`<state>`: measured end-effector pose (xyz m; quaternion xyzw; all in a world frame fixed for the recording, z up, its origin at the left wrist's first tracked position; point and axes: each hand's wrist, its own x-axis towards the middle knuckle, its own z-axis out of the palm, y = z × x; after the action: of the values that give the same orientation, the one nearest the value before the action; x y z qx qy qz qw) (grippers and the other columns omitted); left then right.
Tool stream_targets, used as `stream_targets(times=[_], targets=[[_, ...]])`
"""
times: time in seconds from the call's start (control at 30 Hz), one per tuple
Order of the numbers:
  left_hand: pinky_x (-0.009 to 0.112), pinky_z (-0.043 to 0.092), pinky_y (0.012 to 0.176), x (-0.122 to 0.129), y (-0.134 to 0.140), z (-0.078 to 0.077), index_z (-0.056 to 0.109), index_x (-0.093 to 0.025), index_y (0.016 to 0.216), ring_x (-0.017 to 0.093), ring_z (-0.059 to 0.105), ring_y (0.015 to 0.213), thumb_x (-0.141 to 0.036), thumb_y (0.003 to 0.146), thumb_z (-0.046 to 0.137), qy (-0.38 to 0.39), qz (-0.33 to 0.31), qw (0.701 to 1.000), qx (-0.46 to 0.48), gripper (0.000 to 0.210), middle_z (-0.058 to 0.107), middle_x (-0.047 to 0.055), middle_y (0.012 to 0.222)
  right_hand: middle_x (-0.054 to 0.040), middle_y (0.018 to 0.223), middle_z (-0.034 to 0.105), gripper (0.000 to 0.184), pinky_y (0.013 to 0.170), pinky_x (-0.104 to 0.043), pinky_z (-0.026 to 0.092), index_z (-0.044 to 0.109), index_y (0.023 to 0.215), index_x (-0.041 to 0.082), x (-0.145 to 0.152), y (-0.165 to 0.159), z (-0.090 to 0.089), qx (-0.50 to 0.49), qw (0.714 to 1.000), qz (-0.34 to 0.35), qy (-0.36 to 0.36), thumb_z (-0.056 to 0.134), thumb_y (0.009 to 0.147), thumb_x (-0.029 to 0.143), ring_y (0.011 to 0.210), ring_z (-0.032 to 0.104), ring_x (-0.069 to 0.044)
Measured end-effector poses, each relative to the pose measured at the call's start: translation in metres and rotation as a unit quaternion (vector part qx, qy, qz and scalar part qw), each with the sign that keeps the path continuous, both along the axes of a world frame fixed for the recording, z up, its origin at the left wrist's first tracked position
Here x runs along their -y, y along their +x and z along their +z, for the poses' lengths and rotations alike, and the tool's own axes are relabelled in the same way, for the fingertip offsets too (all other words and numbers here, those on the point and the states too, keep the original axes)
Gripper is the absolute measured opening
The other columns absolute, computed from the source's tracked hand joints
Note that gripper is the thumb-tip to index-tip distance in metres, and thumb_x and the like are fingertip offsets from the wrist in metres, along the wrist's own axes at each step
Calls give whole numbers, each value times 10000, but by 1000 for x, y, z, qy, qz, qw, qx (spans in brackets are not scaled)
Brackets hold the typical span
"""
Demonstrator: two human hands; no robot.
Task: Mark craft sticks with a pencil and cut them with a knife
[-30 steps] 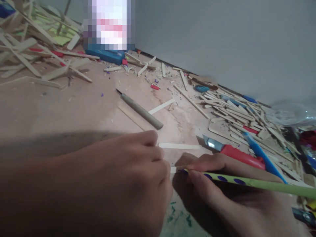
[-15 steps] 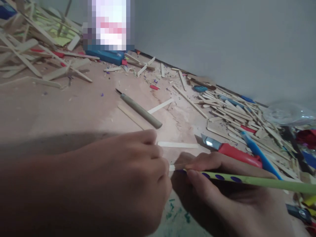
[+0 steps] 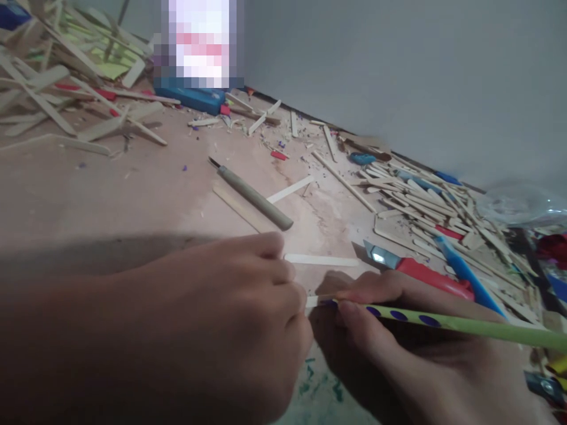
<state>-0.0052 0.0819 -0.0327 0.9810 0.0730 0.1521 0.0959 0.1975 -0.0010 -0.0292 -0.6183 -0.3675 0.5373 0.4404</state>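
Observation:
My right hand [image 3: 411, 348] is closed around a light green pencil [image 3: 482, 329] with purple dots, and its fingertips are low over the table. Between the two hands shows a short length of pale wooden craft stick [image 3: 312, 301]; its other end goes under the curled fingers of my left hand [image 3: 239, 319], which is closed on it. The pencil's tip is at the stick, partly hidden by my right fingertips. Just beyond my left knuckles lies another craft stick [image 3: 323, 260]. A red utility knife [image 3: 434, 277] with its blade out rests beyond my right hand.
A wooden-handled carving knife [image 3: 254, 198] lies ahead of my left hand. Heaped craft sticks [image 3: 425, 203] cover the right side, with a blue tool [image 3: 467, 277] beside them. More sticks [image 3: 38, 97] pile up at far left. A blue box [image 3: 190, 97] stands at the back near the wall [image 3: 398, 71].
The whole view has shifted very slightly. Both hands keep nearly the same place and hold, with the pencil still at the stick.

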Motion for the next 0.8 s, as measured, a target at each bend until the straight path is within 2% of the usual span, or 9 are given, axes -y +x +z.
stream_targets(times=[0.1,0.2,0.4,0.57,0.7,0.8], targets=[[425,402,659,0,-1,-2,610,-195,673,148,514,632,-124,837,730,-1,-1,1000,3,215,607,-30,683,-14,621,662,313,447,-193,345,744,736,267,1,0,0,8,1000,-8,-2,972,786,476,533,476,-108],[415,415,661,-1,0,-3,586,-209,671,147,518,625,-153,827,768,13,-4,1000,8,246,598,-46,677,-49,679,711,314,473,-207,377,771,750,257,2,1,0,-23,999,-8,-25,988,759,483,540,503,-112],[389,415,665,-2,-2,-2,591,-217,681,136,541,627,-177,781,823,37,-10,999,18,256,615,-55,689,-46,626,664,365,451,-199,325,741,728,220,2,-2,-3,-46,998,-23,-21,1004,739,472,513,483,-98],[390,428,679,-3,-5,-1,618,-217,710,144,536,623,-183,819,799,61,-5,998,23,214,631,-56,700,-48,597,651,410,456,-197,334,712,694,197,0,-3,-6,-35,999,-38,-4,1017,711,470,509,490,-99],[393,430,687,-2,-5,-2,618,-217,706,144,561,636,-173,822,803,46,-9,999,24,222,642,-56,709,-55,602,669,416,453,-192,332,739,719,194,2,-2,-6,-37,998,-32,-28,1045,652,467,496,493,-98],[385,462,732,-1,-7,-1,634,-211,729,143,601,655,-143,819,808,32,-8,999,15,207,675,-57,736,-69,623,679,445,453,-190,352,726,714,191,3,-1,-6,-12,999,-37,-24,1017,689,528,508,512,-105]])
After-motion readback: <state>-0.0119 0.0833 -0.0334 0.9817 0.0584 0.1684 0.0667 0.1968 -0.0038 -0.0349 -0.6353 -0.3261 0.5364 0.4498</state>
